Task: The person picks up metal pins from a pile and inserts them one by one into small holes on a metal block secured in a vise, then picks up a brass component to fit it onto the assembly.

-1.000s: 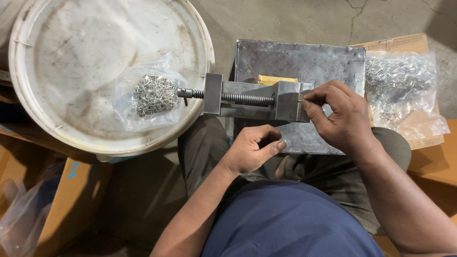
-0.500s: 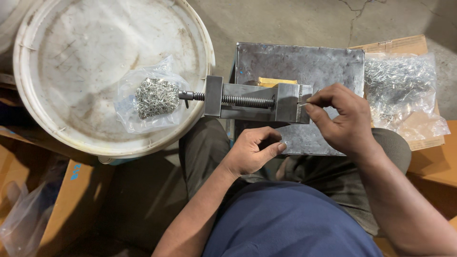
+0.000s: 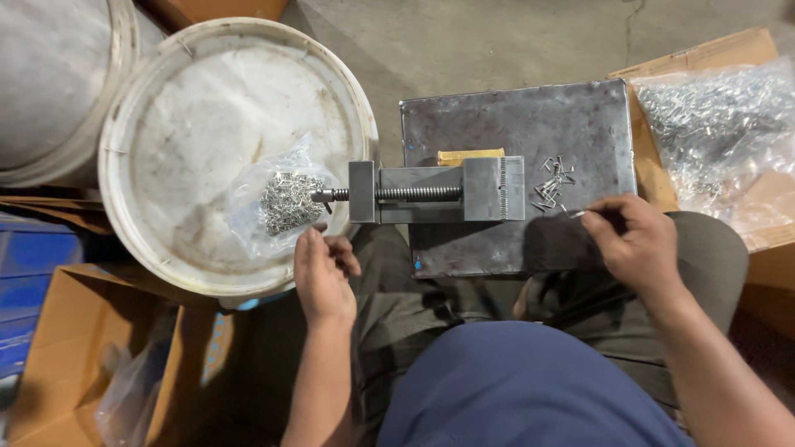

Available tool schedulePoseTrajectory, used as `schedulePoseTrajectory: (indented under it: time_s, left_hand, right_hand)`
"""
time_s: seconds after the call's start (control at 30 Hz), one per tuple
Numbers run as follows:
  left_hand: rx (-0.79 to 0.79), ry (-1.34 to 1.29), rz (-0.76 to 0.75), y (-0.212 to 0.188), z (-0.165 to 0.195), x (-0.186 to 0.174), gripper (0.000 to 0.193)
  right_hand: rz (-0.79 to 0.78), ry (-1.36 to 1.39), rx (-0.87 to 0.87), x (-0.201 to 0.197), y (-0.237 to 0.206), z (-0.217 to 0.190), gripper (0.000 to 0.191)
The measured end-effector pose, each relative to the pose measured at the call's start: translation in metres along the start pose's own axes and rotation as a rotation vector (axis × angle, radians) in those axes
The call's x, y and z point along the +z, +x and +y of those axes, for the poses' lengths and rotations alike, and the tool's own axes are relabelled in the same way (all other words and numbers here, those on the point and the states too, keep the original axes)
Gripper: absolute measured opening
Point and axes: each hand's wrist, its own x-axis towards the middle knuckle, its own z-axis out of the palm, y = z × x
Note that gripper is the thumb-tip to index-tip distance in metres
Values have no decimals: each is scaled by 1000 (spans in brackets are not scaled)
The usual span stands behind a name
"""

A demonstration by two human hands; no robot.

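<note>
While the person sits with a steel plate (image 3: 580,116) across the lap, a small metal vise (image 3: 439,192) lies lengthwise along the plate's near-left part, its screw end sticking out over a white bucket lid (image 3: 182,108). The left hand (image 3: 321,277) hovers just below that screw end, fingers loosely curled and holding nothing that can be seen, close to a clear bag of small metal pieces (image 3: 286,201) resting on the lid. The right hand (image 3: 633,244) is at the plate's near edge, thumb and forefinger pinched on a thin metal pin (image 3: 577,213) (too small to make out further). Just beside it, a loose scatter of similar pins (image 3: 553,182) lies on the plate near the vise's toothed jaw. To the right, a larger clear bag of pins (image 3: 712,124) sits on a cardboard box (image 3: 704,50).
</note>
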Motion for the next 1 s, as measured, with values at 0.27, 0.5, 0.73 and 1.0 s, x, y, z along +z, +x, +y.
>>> schedulePoseTrajectory:
  time_s: [0.27,0.5,0.73,1.0]
  left_hand:
    - [-286,-118,-93,47,29,25,40]
    - [-201,53,-147,67,55,41,21]
    - [61,109,-254,70,59,56,11]
    - [546,468,-112,15,41,53,11]
  right_hand:
    - [61,-138,-178,2,4,-15,16]
    - [27,-139,-124,-3,4,-15,11]
    - [14,-171,-73,-3,4,-17,12]
    - [51,-259,-128,2,4,-18,13]
